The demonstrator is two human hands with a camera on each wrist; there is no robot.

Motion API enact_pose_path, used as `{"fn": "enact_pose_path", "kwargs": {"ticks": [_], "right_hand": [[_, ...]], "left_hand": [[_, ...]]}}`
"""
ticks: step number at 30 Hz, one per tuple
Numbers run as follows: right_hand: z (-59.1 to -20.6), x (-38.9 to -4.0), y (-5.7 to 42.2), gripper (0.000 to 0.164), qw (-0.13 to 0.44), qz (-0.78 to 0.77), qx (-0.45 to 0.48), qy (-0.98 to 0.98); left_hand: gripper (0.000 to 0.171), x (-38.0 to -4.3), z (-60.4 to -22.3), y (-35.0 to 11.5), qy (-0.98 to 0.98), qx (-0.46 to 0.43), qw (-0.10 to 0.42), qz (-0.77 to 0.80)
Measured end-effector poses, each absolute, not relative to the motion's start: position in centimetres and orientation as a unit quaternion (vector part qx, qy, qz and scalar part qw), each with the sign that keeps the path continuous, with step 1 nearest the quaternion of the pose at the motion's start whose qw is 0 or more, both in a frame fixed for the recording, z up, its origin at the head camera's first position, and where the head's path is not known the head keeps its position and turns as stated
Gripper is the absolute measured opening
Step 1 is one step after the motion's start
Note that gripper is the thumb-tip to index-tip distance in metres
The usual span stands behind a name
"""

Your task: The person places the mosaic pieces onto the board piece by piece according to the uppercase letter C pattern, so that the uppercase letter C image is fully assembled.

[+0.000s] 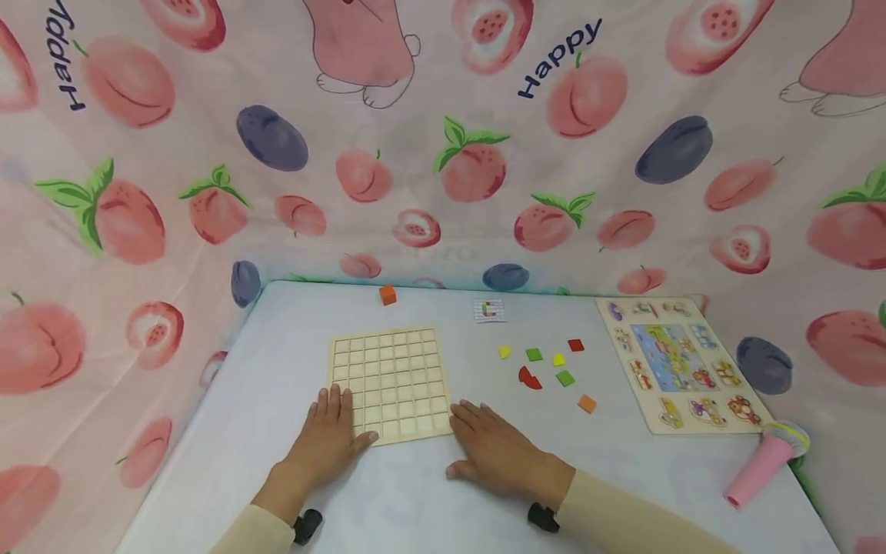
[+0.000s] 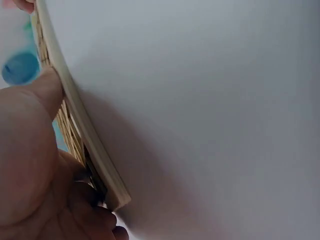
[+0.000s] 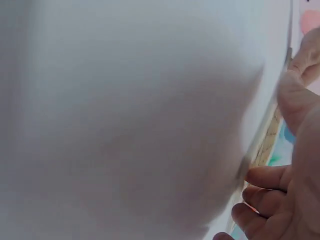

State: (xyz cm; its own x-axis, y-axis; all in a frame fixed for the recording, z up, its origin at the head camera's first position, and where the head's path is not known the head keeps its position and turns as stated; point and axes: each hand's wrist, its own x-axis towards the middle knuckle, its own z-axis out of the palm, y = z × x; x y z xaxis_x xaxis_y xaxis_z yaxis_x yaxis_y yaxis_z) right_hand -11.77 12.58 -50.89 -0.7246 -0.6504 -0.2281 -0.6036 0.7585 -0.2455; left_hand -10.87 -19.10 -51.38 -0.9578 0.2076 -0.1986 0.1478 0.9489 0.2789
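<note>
The left hand [image 1: 328,440] lies with fingers straight along the left edge of the grid board [image 1: 391,382]; the right hand [image 1: 494,450], fingers extended, meets its right edge. The board rests on the worktop [image 1: 408,508] between them. This looks like steadying or squaring; moving on would call for freeing one hand. Rightward lie loose coloured pieces [image 1: 565,378].

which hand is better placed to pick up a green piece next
Probably the right hand: it is at the grid's right edge, on the same side as the green pieces. The left hand is at the left edge, so it would likely have to reach across the grid.
</note>
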Motion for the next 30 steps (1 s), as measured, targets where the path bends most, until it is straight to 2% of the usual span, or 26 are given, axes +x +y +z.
{"fn": "enact_pose_path", "kwargs": {"ticks": [3,9,15,22,24,30], "right_hand": [[-50.9,-10.5,14.5,0.089,0.153,-0.104,-0.316,0.931],[-51.9,-9.0,17.1,0.11,0.146,-0.126,-0.275,0.942],[-52.4,-8.5,17.9,0.103,0.137,-0.133,-0.276,0.942],[-52.3,-8.8,18.3,0.097,0.138,-0.114,-0.279,0.944],[-52.3,-9.0,18.4,0.097,0.137,-0.112,-0.278,0.944],[-52.5,-8.8,18.5,0.096,0.139,-0.132,-0.282,0.94]], "left_hand": [[0.093,-10.1,-51.7,-17.2,0.978,0.115,0.11,0.133],[0.093,-8.2,-52.0,-13.8,0.974,0.164,0.09,0.127],[0.092,-7.3,-51.2,-13.5,0.967,0.18,0.105,0.146],[0.06,-10.8,-50.8,-16.6,0.964,0.161,0.076,0.196],[0.064,-12.2,-51.1,-17.6,0.962,0.161,0.087,0.204],[0.083,-14.4,-51.8,-19.5,0.944,0.189,0.165,0.215]]}}
